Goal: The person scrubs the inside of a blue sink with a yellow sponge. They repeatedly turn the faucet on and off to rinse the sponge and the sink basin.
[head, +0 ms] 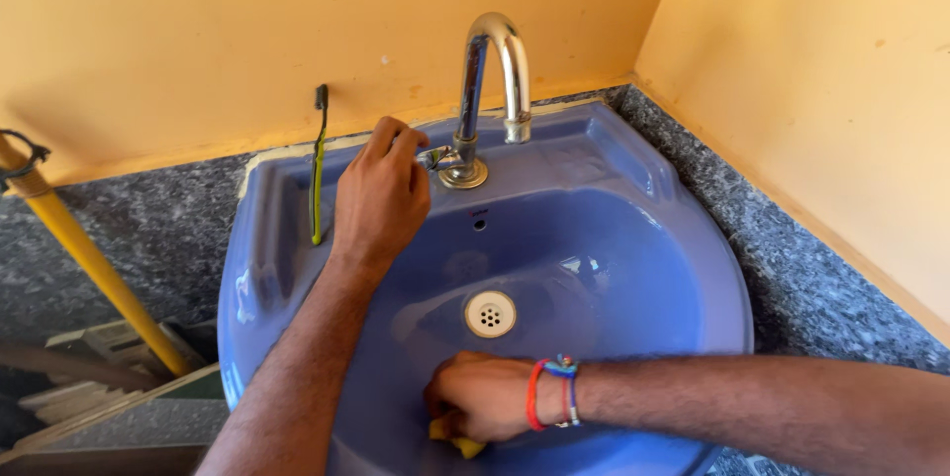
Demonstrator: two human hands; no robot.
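Note:
A blue basin (633, 238) is set into a dark speckled stone counter. My left hand (381, 194) reaches to the back rim, its fingers on the small lever of the chrome tap (492, 80). No water runs from the spout. My right hand (485, 397), with red and blue thread bands at the wrist, presses a yellow sponge (457, 439) against the near inner wall of the bowl. Most of the sponge is hidden under the hand. The white drain (490, 314) lies between my two hands.
A green toothbrush (318, 164) leans against the wall on the basin's left rim. A yellow pole (89, 258) slants at the left over a lower ledge. Yellow walls meet in a corner behind the tap. The grey counter (821, 278) runs along the right.

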